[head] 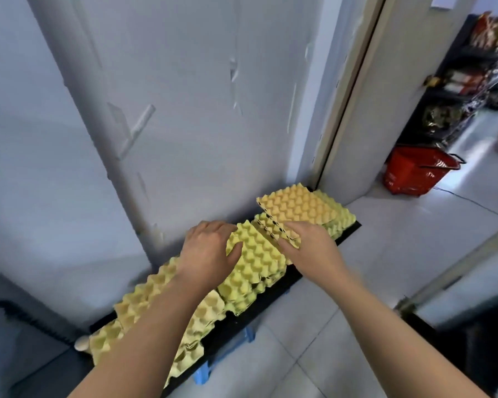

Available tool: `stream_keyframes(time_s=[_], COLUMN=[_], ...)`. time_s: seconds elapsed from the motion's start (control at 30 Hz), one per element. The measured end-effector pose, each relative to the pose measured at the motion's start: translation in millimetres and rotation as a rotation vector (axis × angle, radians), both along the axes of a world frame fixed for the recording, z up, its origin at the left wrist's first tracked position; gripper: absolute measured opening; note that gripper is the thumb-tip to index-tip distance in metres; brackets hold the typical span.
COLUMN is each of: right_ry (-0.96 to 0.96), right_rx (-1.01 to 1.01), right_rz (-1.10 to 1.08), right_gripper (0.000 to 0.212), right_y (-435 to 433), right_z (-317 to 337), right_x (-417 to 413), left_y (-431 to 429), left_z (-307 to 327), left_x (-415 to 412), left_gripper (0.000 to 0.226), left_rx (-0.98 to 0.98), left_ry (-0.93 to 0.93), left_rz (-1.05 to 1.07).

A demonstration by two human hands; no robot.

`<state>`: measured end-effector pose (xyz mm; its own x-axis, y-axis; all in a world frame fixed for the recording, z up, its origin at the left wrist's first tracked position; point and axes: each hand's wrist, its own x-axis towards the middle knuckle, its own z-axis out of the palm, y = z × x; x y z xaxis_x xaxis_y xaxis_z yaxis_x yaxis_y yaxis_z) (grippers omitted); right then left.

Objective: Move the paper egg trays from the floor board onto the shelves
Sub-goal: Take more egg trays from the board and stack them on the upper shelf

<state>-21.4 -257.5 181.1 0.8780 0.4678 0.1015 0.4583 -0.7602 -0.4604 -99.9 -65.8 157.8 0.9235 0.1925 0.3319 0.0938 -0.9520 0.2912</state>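
Pale grey floor tiles point(314, 340) fill the near ground, and on them a long black board point(273, 297) sits raised on blue supports point(249, 336), running along the foot of the wall. Paper egg trays point(144, 297) cover the board in a row of low, uneven yellow piles, all still down at floor level.

The left hand point(210, 248) lies palm down on the yellow tray stack point(256, 254) at the middle of the row. Its fingers bend over the stack's far edge and the thumb presses on top, so it holds that stack. Just beside it, the right hand point(308, 248) pinches the near corner of the orange tray stack point(296, 205), which is tilted up off the yellow trays beneath it at the board's far end.

Behind the board rises a white wall panel point(199, 110), scuffed and dented. To its right stands a pale door frame point(354, 81). Beyond the opening, a red shopping basket point(417, 170) rests on the floor at the foot of a dark shelving rack point(454, 96) crowded with blurred goods.
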Motion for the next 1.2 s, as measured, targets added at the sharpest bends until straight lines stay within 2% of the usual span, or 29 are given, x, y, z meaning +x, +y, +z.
stream_keyframes(time_s=[0.43, 0.63, 0.7, 0.83, 1.03, 1.13, 1.2], right_ry=[0.215, 0.287, 0.294, 0.34, 0.397, 0.408, 0.406], right_rx=[-0.038, -0.046, -0.068, -0.101, -0.159, -0.236, -0.322], right_rz=[-0.242, -0.27, -0.265, -0.218, -0.079, 0.006, 0.051], right_gripper=[0.045, 0.038, 0.042, 0.048, 0.05, 0.053, 0.064], right_y=[-31, -47, -54, -70, -95, -103, -107], right_z=[-73, -116, -134, -173, -247, -280, -300], right_x=[200, 282, 310, 372, 467, 506, 527], left_y=[-12, -29, -37, -57, -89, -101, -108], left_z=[-95, -140, -158, -198, -260, -292, -312], left_x=[222, 307, 330, 376, 433, 451, 458], left_gripper=[0.04, 0.038, 0.038, 0.044, 0.063, 0.077, 0.091], left_rx=[-0.071, -0.134, -0.161, -0.241, -0.376, -0.431, -0.492], left_ry=[0.269, 0.409, 0.454, 0.544, 0.728, 0.782, 0.809], left_rz=[-0.128, -0.137, -0.121, -0.034, 0.235, 0.343, 0.424])
